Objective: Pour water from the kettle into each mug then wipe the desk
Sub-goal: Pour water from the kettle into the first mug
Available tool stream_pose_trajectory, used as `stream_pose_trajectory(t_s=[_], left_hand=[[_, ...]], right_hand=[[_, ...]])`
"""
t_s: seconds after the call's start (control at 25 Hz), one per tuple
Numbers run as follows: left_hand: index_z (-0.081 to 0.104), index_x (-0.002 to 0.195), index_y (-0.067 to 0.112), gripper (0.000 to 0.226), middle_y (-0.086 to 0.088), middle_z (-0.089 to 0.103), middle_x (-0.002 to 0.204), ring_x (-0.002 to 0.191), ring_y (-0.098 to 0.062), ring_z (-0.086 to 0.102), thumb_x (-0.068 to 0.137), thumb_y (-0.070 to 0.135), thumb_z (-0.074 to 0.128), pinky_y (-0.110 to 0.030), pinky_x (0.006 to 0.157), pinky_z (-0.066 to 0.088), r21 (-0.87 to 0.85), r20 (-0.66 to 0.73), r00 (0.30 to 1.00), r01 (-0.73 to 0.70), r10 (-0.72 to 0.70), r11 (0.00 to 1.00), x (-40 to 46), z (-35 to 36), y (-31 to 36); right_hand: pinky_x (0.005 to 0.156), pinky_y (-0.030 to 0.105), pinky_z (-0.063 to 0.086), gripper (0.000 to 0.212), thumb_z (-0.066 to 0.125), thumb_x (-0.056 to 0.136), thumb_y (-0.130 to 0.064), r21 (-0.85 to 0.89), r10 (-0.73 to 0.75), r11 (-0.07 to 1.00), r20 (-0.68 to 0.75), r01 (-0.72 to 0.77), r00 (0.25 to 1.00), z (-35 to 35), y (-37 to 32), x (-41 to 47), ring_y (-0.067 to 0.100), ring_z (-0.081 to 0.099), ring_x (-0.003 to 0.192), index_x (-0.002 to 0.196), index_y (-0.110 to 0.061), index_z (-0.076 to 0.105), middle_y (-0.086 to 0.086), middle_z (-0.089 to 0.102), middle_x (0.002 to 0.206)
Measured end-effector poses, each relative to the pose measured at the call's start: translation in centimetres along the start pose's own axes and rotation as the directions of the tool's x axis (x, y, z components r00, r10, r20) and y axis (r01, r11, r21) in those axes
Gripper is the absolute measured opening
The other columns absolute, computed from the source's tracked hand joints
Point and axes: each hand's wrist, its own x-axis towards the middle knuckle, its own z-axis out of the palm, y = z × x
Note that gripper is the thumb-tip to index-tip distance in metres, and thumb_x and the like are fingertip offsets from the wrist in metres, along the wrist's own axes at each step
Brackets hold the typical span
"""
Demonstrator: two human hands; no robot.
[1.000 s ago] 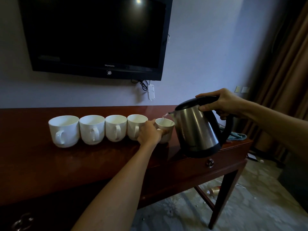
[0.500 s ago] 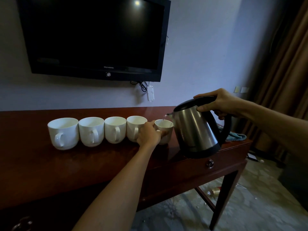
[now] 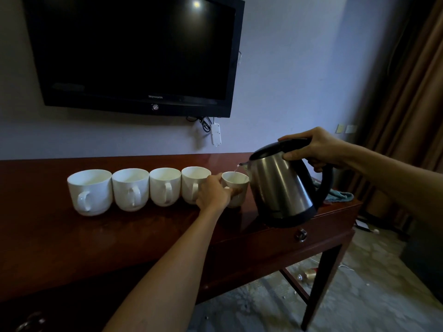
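pour stage in progress at the first vessel inspected. the right hand (image 3: 318,149) is clamped around the top handle of the steel kettle (image 3: 282,188), which is tilted with its spout toward 9 o'clock, held just above the tabletop (image 3: 119,236) at its right end. a thin thread of water leaves the spout and drops inside the rim of the rightmost mug (image 3: 236,188). the left hand (image 3: 213,194) is closed on that mug at its handle side, steadying it where it stands; fill level inside cannot be read from this angle.

four further white mugs stand in a row running toward 9 o'clock from the held one: fourth mug (image 3: 194,183), third mug (image 3: 165,185), second mug (image 3: 130,188), far-left mug (image 3: 90,191). they sit rim to rim, touching or nearly so. their interiors look dry, judged only from the pale visible walls.

assessment: one of five pours under way, four outstanding, wipe not begun. a teal cloth (image 3: 340,196) lies at the right end of the tabletop behind the kettle, at about 3 o'clock from the mugs, untouched
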Motion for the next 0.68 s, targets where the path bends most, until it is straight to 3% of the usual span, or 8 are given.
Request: stream_pose_trajectory(t_s=[0.52,0.68], left_hand=[[0.068,0.129,0.034,0.047,0.002,0.073,0.118,0.113,-0.026,0.064,0.085,0.037,0.081,-0.046,0.083,0.058,0.004,0.001,1.0,0.012,-0.012,1.0,0.11,0.2,-0.09],[0.069,0.128,0.035,0.044,0.002,0.073,0.116,0.112,-0.025,0.064,0.085,0.037,0.081,-0.044,0.081,0.058,-0.001,0.002,1.0,0.001,-0.001,1.0,0.03,0.11,-0.05]], right_hand=[[0.042,0.026,0.035,0.05,0.087,0.074,-0.021,0.003,0.01,1.0,0.006,-0.01,1.0,0.08,-0.27,-0.13,0.019,0.033,0.045,0.121,-0.03,0.073,0.01,0.038,0.064],[0.041,0.025,0.036,0.048,0.086,0.075,-0.018,-0.002,0.005,1.0,0.011,-0.005,1.0,0.11,-0.42,-0.02,0.018,0.034,0.045,0.12,-0.03,0.074,0.006,0.041,0.057]])
